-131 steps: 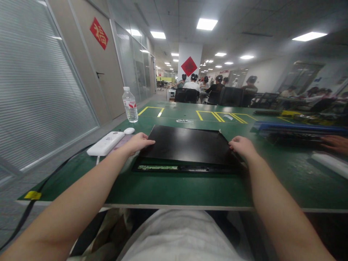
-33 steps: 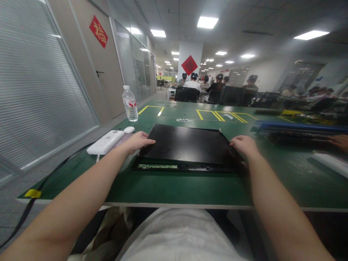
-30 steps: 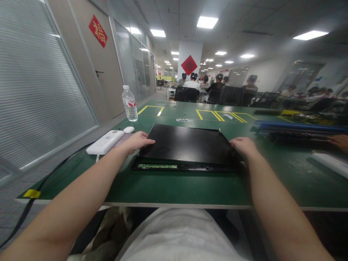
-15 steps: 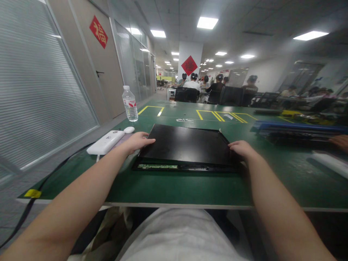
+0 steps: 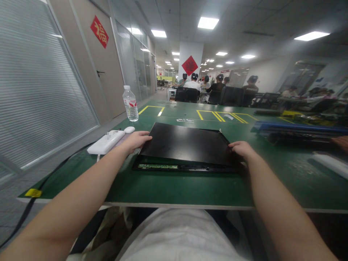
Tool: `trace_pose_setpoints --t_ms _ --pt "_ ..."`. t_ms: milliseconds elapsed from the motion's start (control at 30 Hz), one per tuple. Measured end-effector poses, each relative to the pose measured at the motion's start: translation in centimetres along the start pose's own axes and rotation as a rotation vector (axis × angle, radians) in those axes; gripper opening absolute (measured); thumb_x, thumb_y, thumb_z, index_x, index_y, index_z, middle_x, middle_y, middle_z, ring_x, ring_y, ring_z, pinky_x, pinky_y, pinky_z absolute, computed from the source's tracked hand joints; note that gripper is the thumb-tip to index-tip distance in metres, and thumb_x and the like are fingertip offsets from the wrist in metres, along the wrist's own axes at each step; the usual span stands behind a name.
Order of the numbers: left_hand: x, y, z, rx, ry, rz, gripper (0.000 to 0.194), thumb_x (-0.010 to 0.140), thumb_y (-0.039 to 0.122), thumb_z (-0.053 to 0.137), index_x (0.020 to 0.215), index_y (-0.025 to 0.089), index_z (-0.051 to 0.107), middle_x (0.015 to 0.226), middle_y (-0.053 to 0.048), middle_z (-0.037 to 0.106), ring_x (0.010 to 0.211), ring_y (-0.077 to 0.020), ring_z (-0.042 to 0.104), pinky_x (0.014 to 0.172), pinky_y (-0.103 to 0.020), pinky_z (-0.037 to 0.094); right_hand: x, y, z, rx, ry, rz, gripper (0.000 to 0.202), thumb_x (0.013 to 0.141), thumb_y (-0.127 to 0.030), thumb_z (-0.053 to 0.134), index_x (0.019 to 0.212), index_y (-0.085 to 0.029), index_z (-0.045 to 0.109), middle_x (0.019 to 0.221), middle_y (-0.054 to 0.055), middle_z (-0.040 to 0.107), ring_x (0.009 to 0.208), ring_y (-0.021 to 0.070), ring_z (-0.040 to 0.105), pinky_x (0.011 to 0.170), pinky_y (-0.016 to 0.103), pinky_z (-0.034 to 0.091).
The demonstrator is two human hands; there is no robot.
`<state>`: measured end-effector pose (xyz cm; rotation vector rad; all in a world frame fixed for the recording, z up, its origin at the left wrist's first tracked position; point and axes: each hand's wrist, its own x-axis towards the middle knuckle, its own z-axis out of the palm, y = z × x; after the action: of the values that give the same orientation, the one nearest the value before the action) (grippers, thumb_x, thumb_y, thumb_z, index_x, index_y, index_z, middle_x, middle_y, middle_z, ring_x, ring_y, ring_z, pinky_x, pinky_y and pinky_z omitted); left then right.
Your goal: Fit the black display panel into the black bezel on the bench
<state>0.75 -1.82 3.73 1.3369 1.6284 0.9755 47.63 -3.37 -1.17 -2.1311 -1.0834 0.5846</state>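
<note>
A thin black panel [image 5: 187,143] lies tilted over a black frame [image 5: 195,168], its left side raised a little. Along the frame's near edge a green circuit strip [image 5: 157,166] shows. My left hand [image 5: 137,140] grips the panel's left edge between thumb and fingers. At the right edge, my right hand [image 5: 240,148] pinches the panel near the frame's corner; its lower fingers are hidden.
On the green table [image 5: 176,188], a white device [image 5: 106,142] and a white mouse [image 5: 129,129] lie at the left, with a water bottle [image 5: 130,104] behind. Blue-edged equipment [image 5: 299,128] and another person's hand [image 5: 339,142] are at the right.
The panel's left side has risen slightly, and my left thumb has shifted left toward the edge. My right hand has hardly moved.
</note>
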Motion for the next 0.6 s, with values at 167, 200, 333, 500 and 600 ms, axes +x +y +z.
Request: trace_pose_setpoints --t_ms 167,200,333,500,600 --pt "0.66 -0.6 -0.31 0.076 0.011 0.066 0.048 0.061 0.032 0.086 0.107 0.019 0.079 0.104 -0.007 0.081 0.1 -0.0256 0.074 0.082 -0.028 0.056 -0.29 -0.16 0.01 -0.025 0.006 -0.011 0.042 0.067 0.001 0.061 0.1 -0.015 0.082 0.078 0.007 0.075 0.068 0.0188 0.068 0.067 0.027 0.053" --pt "0.76 -0.74 -0.36 0.097 0.02 0.082 0.046 0.061 0.032 0.086 0.105 0.02 0.08 0.105 -0.007 0.081 0.101 -0.026 0.074 0.086 -0.029 0.055 -0.38 -0.22 -0.03 -0.031 0.008 -0.02 0.043 0.067 0.001 0.06 0.1 -0.015 0.082 0.08 0.008 0.075 0.069 0.0186 0.068 0.067 0.026 0.053" --pt "0.69 -0.93 -0.4 0.182 0.029 0.101 0.041 0.065 0.029 0.083 0.105 0.021 0.081 0.107 -0.007 0.081 0.102 -0.0274 0.074 0.09 -0.031 0.055 -0.6 -0.41 -0.17 -0.057 0.016 -0.047 0.042 0.065 0.002 0.06 0.097 -0.016 0.081 0.086 0.008 0.076 0.074 0.0183 0.068 0.069 0.025 0.053" --pt "0.16 -0.6 -0.12 0.292 0.022 0.09 0.037 0.074 0.026 0.075 0.111 0.02 0.079 0.106 -0.006 0.082 0.101 -0.0272 0.074 0.086 -0.03 0.056 -0.34 -0.22 -0.08 -0.044 0.007 -0.047 0.042 0.065 0.002 0.061 0.097 -0.016 0.081 0.082 0.007 0.075 0.07 0.0183 0.067 0.069 0.027 0.052" --pt "0.15 -0.62 0.06 0.379 0.035 0.103 0.039 0.076 0.025 0.073 0.114 0.019 0.078 0.115 -0.008 0.08 0.106 -0.0277 0.073 0.09 -0.03 0.055 -0.1 -0.04 0.03 -0.02 0.004 -0.036 0.044 0.065 0.002 0.06 0.099 -0.016 0.081 0.08 0.006 0.074 0.068 0.0179 0.066 0.069 0.027 0.053"
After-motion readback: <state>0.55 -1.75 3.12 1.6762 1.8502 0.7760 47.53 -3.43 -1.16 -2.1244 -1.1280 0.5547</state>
